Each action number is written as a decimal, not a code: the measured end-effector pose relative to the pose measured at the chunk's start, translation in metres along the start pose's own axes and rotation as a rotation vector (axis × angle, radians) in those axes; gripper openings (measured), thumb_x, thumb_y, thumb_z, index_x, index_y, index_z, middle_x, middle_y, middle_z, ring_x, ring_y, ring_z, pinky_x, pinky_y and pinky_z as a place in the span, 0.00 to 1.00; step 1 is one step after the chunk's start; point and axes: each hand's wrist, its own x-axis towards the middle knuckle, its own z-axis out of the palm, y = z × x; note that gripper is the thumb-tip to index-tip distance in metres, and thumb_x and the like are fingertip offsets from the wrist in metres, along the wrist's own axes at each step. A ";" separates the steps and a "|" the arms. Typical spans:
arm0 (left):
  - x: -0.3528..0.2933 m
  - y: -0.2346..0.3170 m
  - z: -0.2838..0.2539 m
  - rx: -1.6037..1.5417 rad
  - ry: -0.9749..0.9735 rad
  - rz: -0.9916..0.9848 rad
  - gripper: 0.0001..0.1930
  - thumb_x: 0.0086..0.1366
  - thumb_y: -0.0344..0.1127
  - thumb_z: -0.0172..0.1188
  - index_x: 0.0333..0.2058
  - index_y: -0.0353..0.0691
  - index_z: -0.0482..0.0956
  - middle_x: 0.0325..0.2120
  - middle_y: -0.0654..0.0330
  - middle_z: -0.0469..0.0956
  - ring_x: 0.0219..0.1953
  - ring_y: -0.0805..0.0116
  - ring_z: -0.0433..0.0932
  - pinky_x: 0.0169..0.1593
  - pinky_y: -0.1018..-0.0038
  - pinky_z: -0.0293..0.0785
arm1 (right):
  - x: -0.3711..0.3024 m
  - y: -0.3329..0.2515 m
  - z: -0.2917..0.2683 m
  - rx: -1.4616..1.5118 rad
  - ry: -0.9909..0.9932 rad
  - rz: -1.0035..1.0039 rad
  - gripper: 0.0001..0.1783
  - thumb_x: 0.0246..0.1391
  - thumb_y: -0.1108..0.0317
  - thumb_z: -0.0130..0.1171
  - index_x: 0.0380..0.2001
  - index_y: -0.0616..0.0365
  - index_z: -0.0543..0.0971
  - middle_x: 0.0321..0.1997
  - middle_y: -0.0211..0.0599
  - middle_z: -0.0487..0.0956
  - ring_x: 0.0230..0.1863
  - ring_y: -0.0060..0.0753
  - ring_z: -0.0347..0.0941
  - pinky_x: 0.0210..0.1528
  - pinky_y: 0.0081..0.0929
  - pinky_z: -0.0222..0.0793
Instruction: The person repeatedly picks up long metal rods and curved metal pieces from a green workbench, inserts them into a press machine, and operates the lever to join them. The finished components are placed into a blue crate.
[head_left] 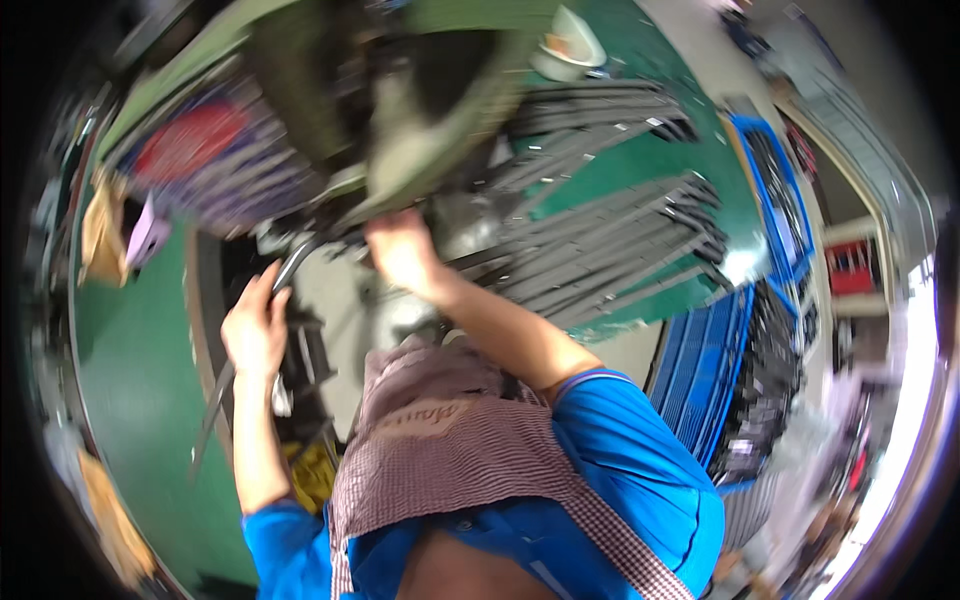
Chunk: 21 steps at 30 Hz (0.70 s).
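Observation:
A long, thin, dark grey strip (292, 266) slants from the machine down past the green table on the left. Its lower end trails beyond my left wrist. My left hand (256, 325) is closed round the strip, thumb and fingers near its upper part. At the lower front of a large green machine (450, 150), my right hand (398, 252) reaches in close under its curved edge. The fingertips there are blurred and partly hidden, so what they touch cannot be made out. Motion smears the machine too.
Many similar dark strips (610, 245) lie in bundles on the green worktop (640, 150) to the right. A white tub (568, 48) stands behind them. Blue crates (705, 360) are stacked at the right. A green table (130, 340) extends along my left.

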 end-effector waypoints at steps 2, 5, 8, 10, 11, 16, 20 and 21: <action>-0.005 0.010 -0.017 -0.102 -0.043 -0.105 0.19 0.68 0.33 0.61 0.57 0.47 0.78 0.44 0.50 0.82 0.46 0.52 0.82 0.50 0.65 0.77 | 0.002 -0.065 -0.020 0.092 -0.051 0.200 0.10 0.55 0.65 0.56 0.34 0.58 0.81 0.38 0.47 0.78 0.45 0.52 0.72 0.49 0.45 0.69; -0.002 0.027 -0.026 -0.069 -0.030 -0.074 0.19 0.68 0.33 0.61 0.57 0.44 0.78 0.37 0.53 0.81 0.32 0.58 0.79 0.40 0.68 0.76 | 0.020 -0.059 -0.056 -0.335 -0.100 -0.635 0.13 0.51 0.58 0.61 0.28 0.58 0.82 0.32 0.44 0.77 0.43 0.49 0.71 0.46 0.44 0.68; -0.004 0.058 -0.023 -0.103 -0.052 0.008 0.19 0.67 0.33 0.61 0.57 0.45 0.78 0.34 0.53 0.80 0.30 0.54 0.79 0.36 0.66 0.77 | 0.008 -0.106 -0.119 -0.600 -0.305 -0.654 0.16 0.48 0.57 0.67 0.34 0.58 0.80 0.33 0.41 0.79 0.41 0.45 0.75 0.42 0.41 0.72; 0.000 0.092 -0.005 -0.188 -0.090 0.094 0.23 0.65 0.28 0.62 0.60 0.43 0.75 0.39 0.51 0.79 0.34 0.53 0.80 0.41 0.67 0.78 | 0.001 -0.093 -0.151 -0.679 -0.506 -0.443 0.20 0.47 0.56 0.69 0.39 0.56 0.79 0.34 0.38 0.79 0.40 0.42 0.78 0.40 0.39 0.74; 0.005 0.111 0.004 -0.250 -0.162 0.158 0.27 0.62 0.26 0.62 0.61 0.43 0.73 0.41 0.50 0.79 0.38 0.52 0.80 0.43 0.65 0.78 | -0.005 -0.080 -0.180 -0.577 -0.353 -0.528 0.25 0.47 0.55 0.70 0.48 0.51 0.77 0.36 0.34 0.81 0.40 0.40 0.81 0.39 0.37 0.76; 0.003 0.178 0.081 -0.309 -0.411 0.396 0.28 0.55 0.28 0.67 0.57 0.39 0.73 0.45 0.47 0.78 0.46 0.46 0.79 0.50 0.59 0.77 | -0.037 -0.065 -0.373 -0.711 -0.229 -0.211 0.27 0.45 0.62 0.73 0.51 0.44 0.79 0.49 0.34 0.83 0.48 0.43 0.81 0.50 0.35 0.77; 0.044 0.287 0.127 -0.554 -0.476 0.548 0.19 0.54 0.28 0.68 0.46 0.33 0.77 0.38 0.50 0.74 0.43 0.48 0.77 0.45 0.59 0.76 | -0.055 -0.049 -0.499 -0.659 -0.132 0.032 0.32 0.42 0.69 0.76 0.54 0.53 0.80 0.51 0.39 0.82 0.50 0.40 0.80 0.57 0.30 0.73; 0.052 0.313 0.136 -0.589 -0.455 0.547 0.18 0.53 0.28 0.69 0.43 0.32 0.77 0.40 0.50 0.73 0.47 0.48 0.74 0.47 0.60 0.75 | -0.051 -0.045 -0.523 -0.695 -0.154 0.105 0.32 0.42 0.69 0.76 0.55 0.54 0.79 0.51 0.38 0.82 0.50 0.37 0.79 0.58 0.29 0.73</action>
